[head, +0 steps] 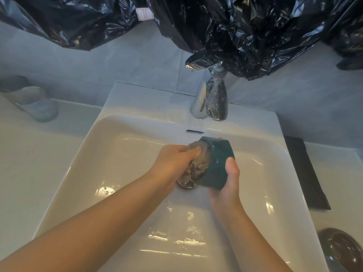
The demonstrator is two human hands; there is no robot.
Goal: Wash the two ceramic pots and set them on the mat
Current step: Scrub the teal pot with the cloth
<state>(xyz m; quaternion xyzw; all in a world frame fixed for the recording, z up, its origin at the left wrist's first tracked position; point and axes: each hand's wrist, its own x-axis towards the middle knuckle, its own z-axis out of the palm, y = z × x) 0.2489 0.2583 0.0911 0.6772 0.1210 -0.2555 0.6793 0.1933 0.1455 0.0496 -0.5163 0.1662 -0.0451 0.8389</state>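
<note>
A dark teal ceramic pot [217, 165] lies on its side over the middle of the white sink [121, 134], its mouth facing left. My right hand [230, 180] grips the pot from below and behind, thumb on its wall. My left hand [175, 160] holds a grey wet cloth [196, 165] bunched at the pot's mouth. A black mat [305, 173] lies on the counter right of the sink. A second pot is not visible for sure.
A chrome tap [210, 99] stands behind the basin, its top under crinkled black plastic sheeting [235, 28]. The drain [185, 185] sits under the pot. A clear glass [33, 103] stands on the left counter. A dark oval dish [341, 250] sits at the lower right.
</note>
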